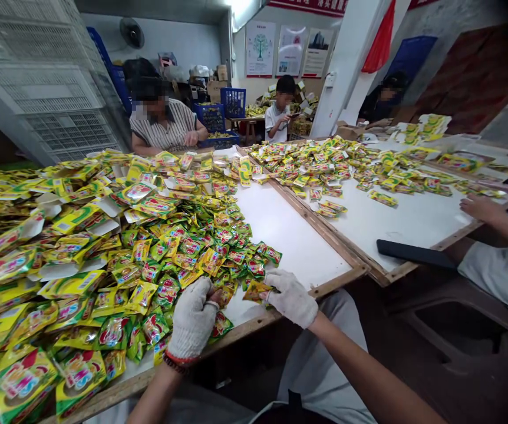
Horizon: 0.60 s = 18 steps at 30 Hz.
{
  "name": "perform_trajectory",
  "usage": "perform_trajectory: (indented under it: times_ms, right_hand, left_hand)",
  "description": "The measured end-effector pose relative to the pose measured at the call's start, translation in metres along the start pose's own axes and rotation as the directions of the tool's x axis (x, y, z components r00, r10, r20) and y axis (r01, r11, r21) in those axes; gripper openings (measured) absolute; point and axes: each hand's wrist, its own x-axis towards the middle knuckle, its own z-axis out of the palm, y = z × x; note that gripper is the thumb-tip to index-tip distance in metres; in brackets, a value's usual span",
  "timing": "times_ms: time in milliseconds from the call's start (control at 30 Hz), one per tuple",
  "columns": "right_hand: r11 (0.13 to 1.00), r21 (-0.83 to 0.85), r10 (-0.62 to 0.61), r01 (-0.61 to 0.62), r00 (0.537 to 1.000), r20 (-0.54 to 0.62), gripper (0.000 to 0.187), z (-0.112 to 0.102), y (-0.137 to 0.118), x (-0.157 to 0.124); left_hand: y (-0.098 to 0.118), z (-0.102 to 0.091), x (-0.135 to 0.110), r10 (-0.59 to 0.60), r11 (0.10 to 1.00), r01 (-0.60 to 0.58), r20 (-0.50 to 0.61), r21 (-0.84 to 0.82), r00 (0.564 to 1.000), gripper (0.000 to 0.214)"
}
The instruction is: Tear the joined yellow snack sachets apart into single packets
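Observation:
Both my hands wear white knit gloves at the near edge of a white table point(298, 241). My left hand point(193, 319) is curled shut on a small stack of yellow-green sachets point(223, 296). My right hand point(290, 297) pinches one sachet point(256, 290) by its right end, just off the heap. A big heap of small sachets point(183, 247) lies before my left hand. Larger yellow pouches point(24, 259) cover the table's left part.
A second white table point(408, 218) to the right carries more sachets, with a dark phone-like slab point(415, 253) on its near edge. Another person's hand point(479, 207) rests there. Three people sit at the back. White crates point(46, 88) are stacked at left.

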Motion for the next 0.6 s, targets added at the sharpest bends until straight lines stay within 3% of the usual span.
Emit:
perform_trajectory:
  times_ms: [100, 200, 367, 467, 600]
  right_hand:
    - [0.993, 0.102, -0.062, 0.055, 0.996, 0.061, 0.019, -0.001, 0.003, 0.002]
    - [0.943, 0.323, 0.074, -0.079, 0.997, 0.027, 0.028, -0.001, 0.006, 0.005]
    - [0.660, 0.682, 0.394, -0.314, 0.918, 0.041, 0.039, -0.005, 0.013, 0.004]
    - [0.545, 0.767, 0.478, -0.339, 0.877, 0.048, 0.040, -0.009, 0.014, 0.002]
    - [0.559, 0.743, 0.477, -0.368, 0.876, 0.075, 0.041, -0.014, 0.013, 0.003]
  left_hand:
    - [0.000, 0.002, 0.000, -0.038, 0.997, 0.034, 0.056, 0.070, 0.998, 0.034]
    - [0.015, 0.006, 0.008, -0.004, 0.981, -0.004, 0.042, 0.196, 0.999, 0.034]
    - [0.059, 0.025, 0.047, 0.105, 0.959, -0.128, 0.103, 0.253, 0.989, 0.038]
    - [0.081, 0.044, 0.069, 0.097, 0.952, -0.125, 0.112, 0.278, 0.989, 0.032]
    - [0.087, 0.053, 0.072, 0.137, 0.952, -0.172, 0.151, 0.252, 0.979, 0.033]
